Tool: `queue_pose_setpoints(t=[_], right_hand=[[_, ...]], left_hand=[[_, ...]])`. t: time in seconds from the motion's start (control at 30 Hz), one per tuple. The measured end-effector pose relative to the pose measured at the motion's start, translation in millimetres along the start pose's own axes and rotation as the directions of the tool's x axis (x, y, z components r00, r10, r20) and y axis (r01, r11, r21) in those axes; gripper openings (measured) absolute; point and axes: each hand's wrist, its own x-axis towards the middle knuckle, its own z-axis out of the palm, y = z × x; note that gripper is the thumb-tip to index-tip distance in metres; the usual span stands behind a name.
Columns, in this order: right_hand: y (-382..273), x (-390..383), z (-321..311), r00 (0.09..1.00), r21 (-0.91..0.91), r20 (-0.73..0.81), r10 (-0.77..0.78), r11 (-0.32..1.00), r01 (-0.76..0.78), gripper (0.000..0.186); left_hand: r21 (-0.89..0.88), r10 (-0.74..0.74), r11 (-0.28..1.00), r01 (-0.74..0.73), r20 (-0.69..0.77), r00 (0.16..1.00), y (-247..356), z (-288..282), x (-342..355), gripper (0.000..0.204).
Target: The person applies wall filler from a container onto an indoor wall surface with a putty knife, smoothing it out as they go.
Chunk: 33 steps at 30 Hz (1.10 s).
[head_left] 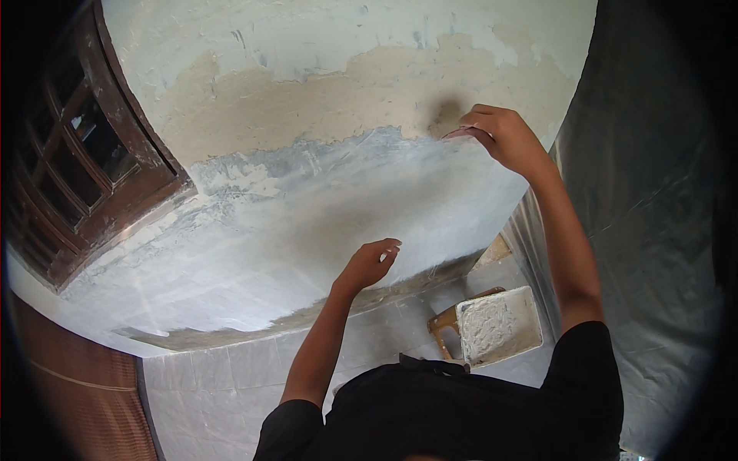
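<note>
My right hand (pixel 500 137), raised at the right, is closed in a pinch on a thin pinkish piece (pixel 463 133). That piece is against or just off the wall (pixel 307 104), near the border between its bare beige band and the grey-white coat below. Lower down, in front of the whitened part of the wall, hangs my left hand (pixel 369 263) with its fingers curled in. A pale spot shows between its thumb and fingers; whether it is a held thing or the wall seen through a gap, I cannot tell. A dark shadow falls on the wall beside my right hand.
A brown wooden window (pixel 92 146) with panes is at the left. Below right, a pale tub (pixel 526 346) of whitish paste stands on a yellowish stool (pixel 440 329). Plastic sheeting (pixel 638 230) hangs at the right; grey sheeting (pixel 207 384) covers the floor. A reddish-brown slatted panel (pixel 81 384) stands lower left.
</note>
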Motion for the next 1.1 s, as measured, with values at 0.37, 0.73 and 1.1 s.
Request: queue_pose_setpoints(t=[0.37,0.73,1.1], right_hand=[[24.3,52.0,10.2,0.985,0.024,0.169,-0.020,1.000,0.017,0.015],[28.7,49.1,-1.9,0.975,0.156,0.207,0.084,0.981,-0.118,0.018],[27.4,49.0,-18.7,0.954,0.278,0.088,0.287,0.913,-0.300,0.016]], left_hand=[[0.069,0.120,0.991,-0.114,-0.084,0.989,24.9,-20.7,31.8,0.021],[0.153,0.169,0.979,-0.134,-0.251,0.953,32.9,-51.0,41.3,0.024],[0.205,0.236,0.963,-0.173,-0.343,0.909,39.4,-63.1,67.7,0.020]])
